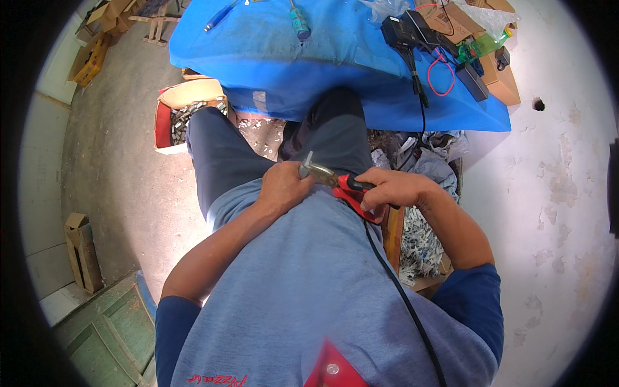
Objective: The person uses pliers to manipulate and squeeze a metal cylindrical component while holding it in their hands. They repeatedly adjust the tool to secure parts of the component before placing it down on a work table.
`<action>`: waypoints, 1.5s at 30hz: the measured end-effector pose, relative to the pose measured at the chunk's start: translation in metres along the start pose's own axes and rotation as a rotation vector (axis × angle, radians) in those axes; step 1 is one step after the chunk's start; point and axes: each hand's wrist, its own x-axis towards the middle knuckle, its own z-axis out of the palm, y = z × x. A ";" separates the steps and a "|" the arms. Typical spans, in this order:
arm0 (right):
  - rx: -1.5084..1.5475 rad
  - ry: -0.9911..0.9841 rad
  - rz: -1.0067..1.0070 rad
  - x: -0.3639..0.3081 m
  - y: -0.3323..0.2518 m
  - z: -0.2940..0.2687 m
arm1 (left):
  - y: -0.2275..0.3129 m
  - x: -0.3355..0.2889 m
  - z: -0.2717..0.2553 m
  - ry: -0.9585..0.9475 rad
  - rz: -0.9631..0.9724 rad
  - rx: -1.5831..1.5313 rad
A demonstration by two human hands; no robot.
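Observation:
In my lap, my right hand [400,188] is closed around the red and black handles of a pair of pliers [322,173]. The metal head of the pliers points left, toward my left hand [285,186]. Between the closed fingers of my left hand a small grey piece [305,165] stands upright, with a thin tip at its top. The jaws of the pliers are at this piece; I cannot tell whether they grip it. Its lower part is hidden by my fingers.
A blue-covered table [284,71] stands ahead, bearing a screwdriver [299,23], black power adapters [409,32] and a green bottle [483,45]. An open carton [190,97] of small metal pieces sits by my left knee. A black cable [403,290] runs down my shirt. A wall [548,226] rises at the right.

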 end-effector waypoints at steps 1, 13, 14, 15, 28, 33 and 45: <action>-0.002 0.001 -0.001 0.000 -0.001 0.000 | 0.001 0.000 -0.001 -0.004 -0.006 0.004; -0.031 0.227 -0.116 0.006 0.008 0.002 | -0.004 0.000 0.002 -0.036 0.034 -0.090; -0.029 0.236 -0.128 0.004 0.007 0.002 | -0.004 0.000 0.000 -0.059 0.040 -0.144; -0.026 0.246 -0.141 0.002 0.003 0.003 | -0.005 0.001 -0.001 -0.111 0.004 -0.191; -0.464 0.381 -0.200 0.001 0.008 0.019 | -0.004 -0.003 -0.009 -0.277 -0.007 -0.579; -0.459 0.412 -0.346 0.009 0.026 0.021 | -0.007 -0.002 -0.010 -0.302 0.005 -0.591; -0.372 0.254 -0.352 0.004 0.019 0.020 | -0.006 0.000 -0.007 -0.218 0.016 -0.587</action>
